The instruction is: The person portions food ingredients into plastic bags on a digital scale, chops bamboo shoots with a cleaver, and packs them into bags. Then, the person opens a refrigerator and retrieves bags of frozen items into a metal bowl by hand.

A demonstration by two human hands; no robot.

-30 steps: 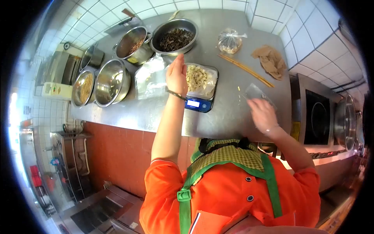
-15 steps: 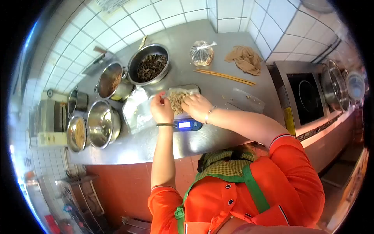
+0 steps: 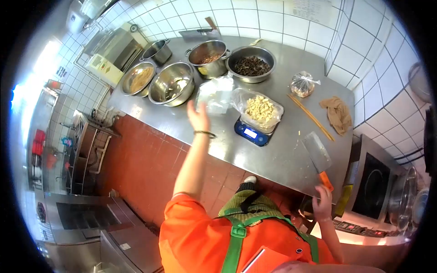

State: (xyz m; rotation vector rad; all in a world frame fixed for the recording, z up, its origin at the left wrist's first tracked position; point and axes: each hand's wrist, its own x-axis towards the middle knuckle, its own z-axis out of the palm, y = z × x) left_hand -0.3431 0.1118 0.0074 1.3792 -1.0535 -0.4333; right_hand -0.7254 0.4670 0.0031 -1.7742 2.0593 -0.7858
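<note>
Pale chopped pieces [image 3: 260, 109] lie in a clear plastic bag on the blue digital scale [image 3: 251, 133], whose display is lit. My left hand [image 3: 198, 117] is raised left of the scale, near the empty steel bowl [image 3: 172, 84] and some clear plastic bags [image 3: 215, 94]; its fingers are apart and it holds nothing. At the table's front right edge, my right hand [image 3: 322, 203] has its fingers apart, just below the orange handle of a cleaver [image 3: 317, 152]. The cleaver lies on the steel table.
A bowl of dark pieces [image 3: 251, 63], a pot [image 3: 208, 58], a smaller pot [image 3: 157, 51] and a bowl of light-brown food [image 3: 138, 78] stand at the back left. Chopsticks [image 3: 311, 117], a tied bag [image 3: 303, 84] and a brown cloth [image 3: 337, 114] lie right. A cooktop [image 3: 372, 184] adjoins.
Both hands have come away from the pale pieces on the scale, the left one leftward and the right one toward the table's front right edge. The view has turned and shifted.
</note>
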